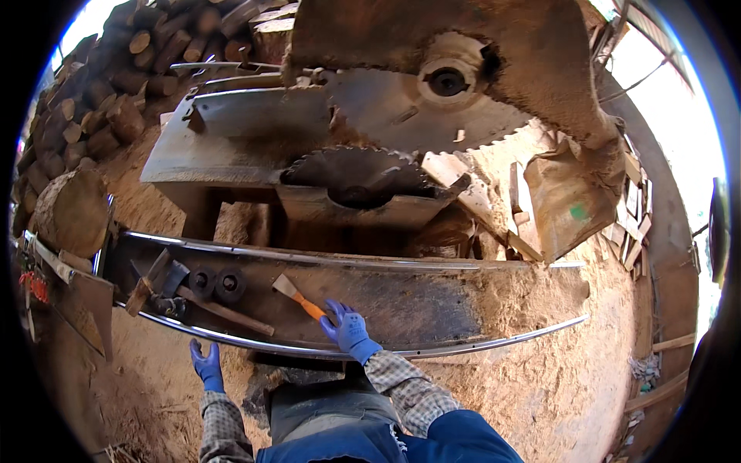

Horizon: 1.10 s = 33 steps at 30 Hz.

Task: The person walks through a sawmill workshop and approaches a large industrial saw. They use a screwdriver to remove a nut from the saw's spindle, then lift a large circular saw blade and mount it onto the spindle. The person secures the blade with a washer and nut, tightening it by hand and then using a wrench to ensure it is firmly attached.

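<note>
My right hand [350, 332], in a blue-purple glove, grips the end of a scraper's orange handle. The scraper [297, 297] has a flat, wide metal blade pointing to the far left, over the dusty metal bed [370, 301]. My left hand [207, 366], in the same kind of glove, is open and holds nothing. It hovers just in front of the bed's near rail [231, 339]. On the bed's left part lie an axe [224, 310] with a wooden handle, a hammer-like tool [147, 285] and two dark round wheels [216, 283].
Beyond the bed stands a saw with a large toothed circular blade [417, 108] and a smaller toothed blade [355, 177] below it. A bent metal guard [571, 193] hangs at right. Cut logs [147, 69] are piled far left; a thick log [73, 212] sits by the bed's left end. Sawdust [525, 386] covers the floor.
</note>
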### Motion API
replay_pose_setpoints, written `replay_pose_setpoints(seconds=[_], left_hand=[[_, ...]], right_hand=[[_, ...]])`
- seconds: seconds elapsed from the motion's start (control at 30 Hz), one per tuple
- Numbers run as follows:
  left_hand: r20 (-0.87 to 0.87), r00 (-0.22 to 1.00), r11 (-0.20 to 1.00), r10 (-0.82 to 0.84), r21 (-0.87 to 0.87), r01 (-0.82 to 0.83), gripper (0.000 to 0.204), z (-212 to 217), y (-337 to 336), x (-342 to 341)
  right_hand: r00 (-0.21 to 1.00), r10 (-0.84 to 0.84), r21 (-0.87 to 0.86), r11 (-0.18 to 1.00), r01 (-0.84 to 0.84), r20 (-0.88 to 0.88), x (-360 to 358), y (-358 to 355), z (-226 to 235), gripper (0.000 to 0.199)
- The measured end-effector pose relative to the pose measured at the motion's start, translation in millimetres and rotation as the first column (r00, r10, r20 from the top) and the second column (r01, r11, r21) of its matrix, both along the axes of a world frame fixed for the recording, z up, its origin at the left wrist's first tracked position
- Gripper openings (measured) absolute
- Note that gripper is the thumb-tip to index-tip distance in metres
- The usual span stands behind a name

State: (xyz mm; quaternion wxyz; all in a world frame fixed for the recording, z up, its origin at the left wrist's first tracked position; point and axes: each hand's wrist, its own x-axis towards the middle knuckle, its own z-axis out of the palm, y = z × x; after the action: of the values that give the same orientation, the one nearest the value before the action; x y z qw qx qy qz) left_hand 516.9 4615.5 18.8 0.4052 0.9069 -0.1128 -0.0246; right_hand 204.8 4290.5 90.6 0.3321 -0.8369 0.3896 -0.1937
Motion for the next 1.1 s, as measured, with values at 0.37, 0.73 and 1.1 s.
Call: replay_pose_setpoints(seconds=[0.37,0.73,1.1], left_hand=[[0.180,0.980,0.968,0.086,0.217,-0.125,0.109,28.7,-23.8,96.4],[0.205,0.973,0.948,-0.107,0.317,0.038,0.105,11.8,-31.1,129.9],[0.247,0.902,0.876,-0.354,-0.252,0.412,0.058,72.3,-72.1,66.5]], right_hand=[[0.980,0.186,0.144,0.970,-0.195,0.070,59.3,94.4,9.4,0.055],[0.922,0.383,0.119,0.914,-0.387,0.057,167.8,151.0,38.0,0.062],[0.910,0.293,0.029,0.949,-0.315,0.293,220.5,126.4,102.7,0.107]])
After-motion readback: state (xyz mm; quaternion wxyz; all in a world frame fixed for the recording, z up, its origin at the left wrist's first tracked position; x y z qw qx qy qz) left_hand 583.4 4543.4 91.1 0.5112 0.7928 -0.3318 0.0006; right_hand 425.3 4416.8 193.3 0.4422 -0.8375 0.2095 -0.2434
